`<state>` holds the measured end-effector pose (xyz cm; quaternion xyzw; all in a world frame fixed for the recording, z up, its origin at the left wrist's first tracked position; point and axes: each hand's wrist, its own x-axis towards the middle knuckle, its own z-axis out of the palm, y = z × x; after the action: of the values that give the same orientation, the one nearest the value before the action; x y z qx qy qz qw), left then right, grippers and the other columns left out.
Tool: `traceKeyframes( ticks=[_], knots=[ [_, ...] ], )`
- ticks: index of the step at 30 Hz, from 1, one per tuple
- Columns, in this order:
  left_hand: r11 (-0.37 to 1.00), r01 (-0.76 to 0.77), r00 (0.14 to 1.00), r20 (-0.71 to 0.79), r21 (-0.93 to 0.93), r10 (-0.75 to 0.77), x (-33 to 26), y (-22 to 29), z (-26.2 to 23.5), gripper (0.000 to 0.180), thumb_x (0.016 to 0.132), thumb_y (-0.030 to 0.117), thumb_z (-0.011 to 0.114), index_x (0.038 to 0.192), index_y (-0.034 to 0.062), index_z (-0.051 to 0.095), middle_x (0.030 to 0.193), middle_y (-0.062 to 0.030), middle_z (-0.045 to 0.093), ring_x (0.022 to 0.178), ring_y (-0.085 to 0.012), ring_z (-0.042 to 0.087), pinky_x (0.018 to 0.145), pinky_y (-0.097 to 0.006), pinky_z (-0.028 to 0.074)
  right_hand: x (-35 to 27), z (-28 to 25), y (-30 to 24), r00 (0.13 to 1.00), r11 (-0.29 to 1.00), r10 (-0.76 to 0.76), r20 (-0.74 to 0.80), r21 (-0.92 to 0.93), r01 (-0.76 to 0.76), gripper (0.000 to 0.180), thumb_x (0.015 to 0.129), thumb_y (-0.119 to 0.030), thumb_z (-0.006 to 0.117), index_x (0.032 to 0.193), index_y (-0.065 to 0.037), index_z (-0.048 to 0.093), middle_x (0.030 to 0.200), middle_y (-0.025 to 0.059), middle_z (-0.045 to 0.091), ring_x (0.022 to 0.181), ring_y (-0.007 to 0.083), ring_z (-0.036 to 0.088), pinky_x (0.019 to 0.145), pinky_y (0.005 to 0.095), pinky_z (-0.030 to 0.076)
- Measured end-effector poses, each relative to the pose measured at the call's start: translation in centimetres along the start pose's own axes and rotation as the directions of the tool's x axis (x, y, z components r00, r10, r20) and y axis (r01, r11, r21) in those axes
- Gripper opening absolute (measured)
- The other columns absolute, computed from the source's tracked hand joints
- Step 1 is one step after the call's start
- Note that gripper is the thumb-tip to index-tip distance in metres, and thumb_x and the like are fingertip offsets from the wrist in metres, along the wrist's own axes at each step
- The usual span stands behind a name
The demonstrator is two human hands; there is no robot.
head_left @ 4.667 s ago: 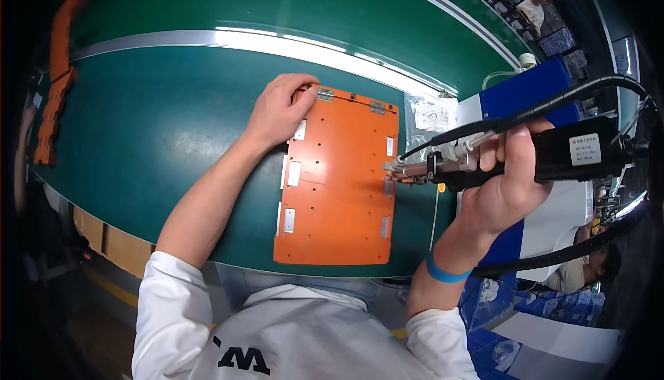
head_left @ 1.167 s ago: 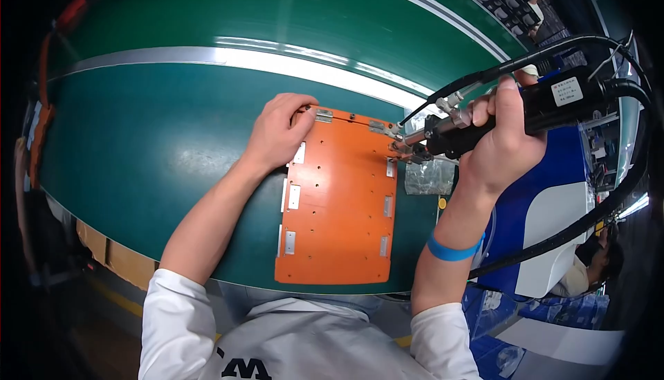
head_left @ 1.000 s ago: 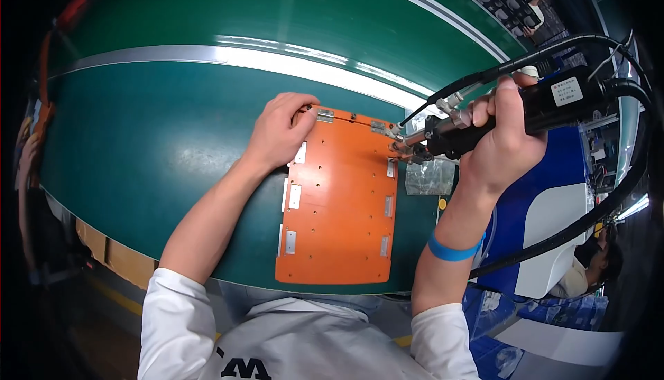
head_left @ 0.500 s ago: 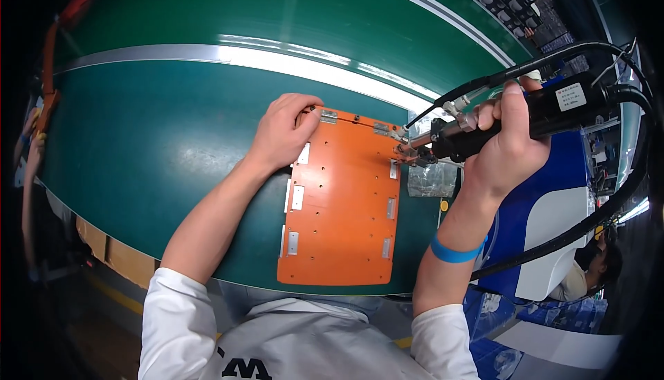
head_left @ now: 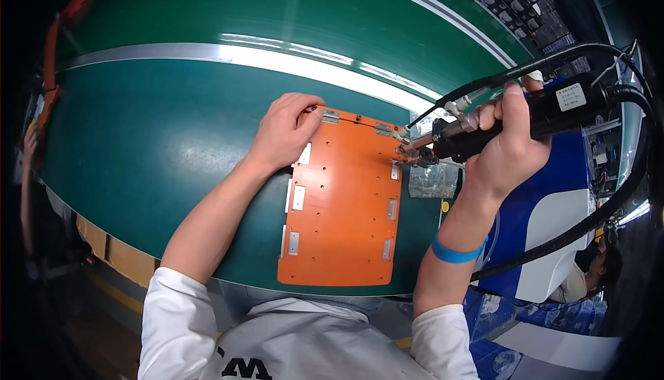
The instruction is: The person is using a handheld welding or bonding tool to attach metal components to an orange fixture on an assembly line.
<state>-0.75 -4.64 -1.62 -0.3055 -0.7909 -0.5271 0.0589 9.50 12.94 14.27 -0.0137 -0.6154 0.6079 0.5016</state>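
An orange flat panel [head_left: 344,207] with small metal tabs and holes lies on the green belt [head_left: 159,138]. My left hand [head_left: 285,131] rests on the panel's far left corner, fingers curled over a metal tab. My right hand [head_left: 508,146] grips a black powered screwdriver [head_left: 515,121] with cables; its metal tip touches the panel's far right corner by a metal bracket [head_left: 403,150]. A blue band circles my right wrist.
A silver strip [head_left: 228,51] runs across the belt beyond the panel. A clear plastic bag [head_left: 432,179] lies right of the panel. A blue and white surface [head_left: 546,242] sits at the right, with dark trays of parts [head_left: 526,6] at the far right.
The screwdriver tip went from the panel's right edge up to its far right corner, and has shifted slightly there in the last second. My left hand stays on the far left corner.
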Motion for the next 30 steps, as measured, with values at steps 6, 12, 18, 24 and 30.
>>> traceKeyframes(
  ticks=[6, 12, 18, 24, 30],
  knots=[
    [1.000, 0.009, 1.000, 0.005, -0.014, -0.009, 0.0, 0.2, 0.1, 0.025, 0.085, 0.020, 0.052, 0.099, 0.0004, 0.060, 0.097, -0.0117, 0.062, 0.096, -0.0260, 0.055, 0.083, -0.033, 0.043, -0.1, -0.1, -0.1, 1.000, 0.997, 0.016, 0.024, -0.072, -0.014, 0.012, 0.083, -0.001, 0.054, 0.095, 0.002, 0.053, 0.062, 0.0027, 0.046, 0.048, 0.0099, 0.045, 0.044, 0.0250, 0.037],
    [0.998, 0.019, 0.997, -0.074, 0.066, -0.014, -0.4, 0.6, 0.3, 0.024, 0.086, 0.019, 0.049, 0.095, -0.0003, 0.061, 0.095, -0.0127, 0.062, 0.094, -0.0282, 0.055, 0.084, -0.035, 0.042, -0.5, 0.6, -0.1, 0.994, 0.987, -0.106, 0.020, -0.118, 0.107, 0.024, 0.082, 0.000, 0.060, 0.105, 0.004, 0.052, 0.064, 0.0049, 0.052, 0.047, 0.0096, 0.047, 0.045, 0.0238, 0.039],
    [0.972, -0.070, 0.984, -0.145, 0.223, 0.104, -0.9, 0.4, 1.8, 0.022, 0.086, 0.018, 0.046, 0.090, 0.0018, 0.061, 0.092, -0.0132, 0.061, 0.091, -0.0304, 0.054, 0.089, -0.039, 0.038, 0.7, -0.9, -6.5, 0.987, 0.990, -0.123, -0.100, -0.081, 0.115, 0.018, 0.085, -0.014, 0.059, 0.076, 0.001, 0.058, 0.058, 0.0040, 0.051, 0.050, 0.0101, 0.046, 0.051, 0.0247, 0.040],
    [0.997, -0.081, 0.993, -0.081, 0.012, 0.082, -0.8, 0.1, 1.5, 0.025, 0.087, 0.023, 0.047, 0.093, 0.0021, 0.060, 0.091, -0.0121, 0.061, 0.094, -0.0279, 0.053, 0.091, -0.038, 0.036, -9.4, 4.1, -9.5, 0.993, 0.992, -0.019, -0.118, -0.122, 0.005, 0.036, 0.082, -0.014, 0.055, 0.105, 0.013, 0.053, 0.055, 0.0070, 0.049, 0.038, 0.0072, 0.040, 0.041, 0.0176, 0.037],
    [0.994, -0.113, 0.988, -0.101, 0.011, 0.113, -0.7, -0.3, 1.1, 0.025, 0.087, 0.024, 0.048, 0.091, 0.0025, 0.061, 0.085, -0.0109, 0.061, 0.090, -0.0266, 0.055, 0.090, -0.037, 0.037, -12.3, 4.4, -8.7, 0.998, 0.971, 0.051, -0.043, -0.231, -0.060, 0.041, 0.082, -0.015, 0.051, 0.107, 0.017, 0.047, 0.057, 0.0099, 0.053, 0.037, 0.0075, 0.041, 0.042, 0.0172, 0.038]
  ],
)
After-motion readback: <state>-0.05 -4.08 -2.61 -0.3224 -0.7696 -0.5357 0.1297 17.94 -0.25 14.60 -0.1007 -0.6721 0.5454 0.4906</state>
